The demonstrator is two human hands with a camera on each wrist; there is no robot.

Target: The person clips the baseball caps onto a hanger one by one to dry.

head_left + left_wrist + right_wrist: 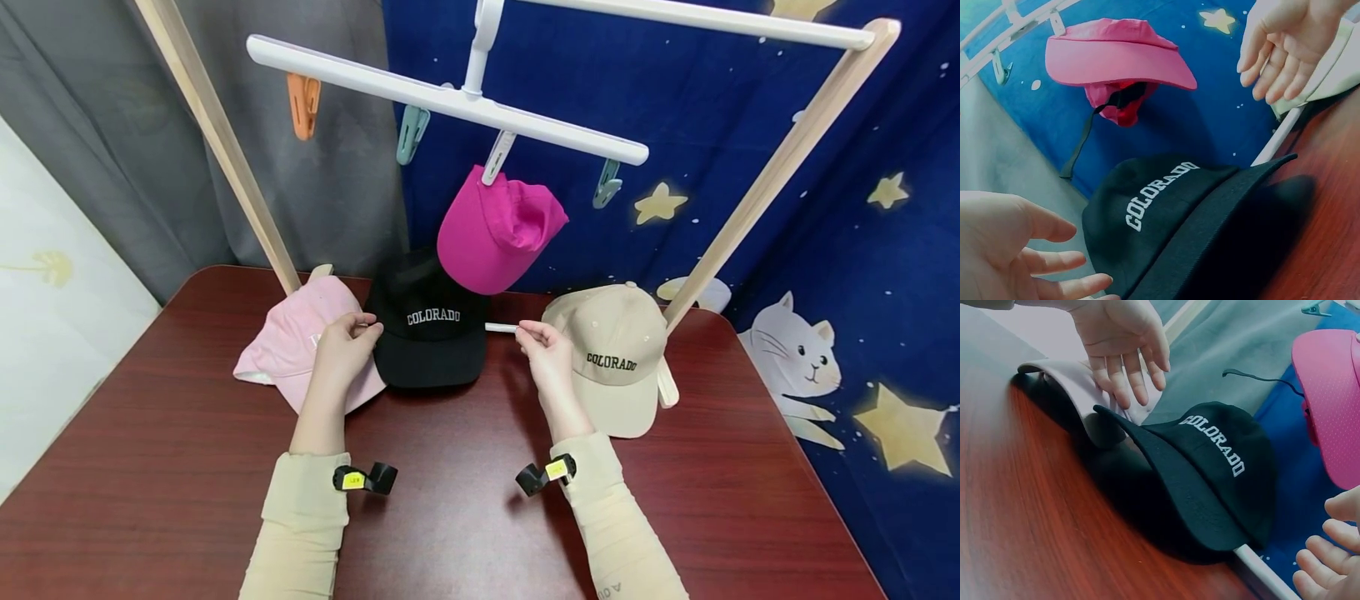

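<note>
A black cap [429, 358] lettered COLORADO sits on the table with its brim toward me. My left hand [343, 350] is at its left side, over the light pink cap [288, 337]; the left wrist view shows that hand's fingers [1054, 261] loosely spread, with nothing in them. To the right of the black cap is my right hand [547, 354], in front of the beige cap [615, 392]. In the right wrist view its fingers [1325, 553] are relaxed and hold nothing. Above, a magenta cap [480, 242] hangs from a white clip [498, 158].
A white hanger bar [442, 100] carries an orange clip [303, 106] and teal clips [412, 134]. Wooden posts [780, 175] of the rack stand on both sides. A thin white rod [500, 327] shows beside the black cap. Curtains [315, 183] rise behind the table.
</note>
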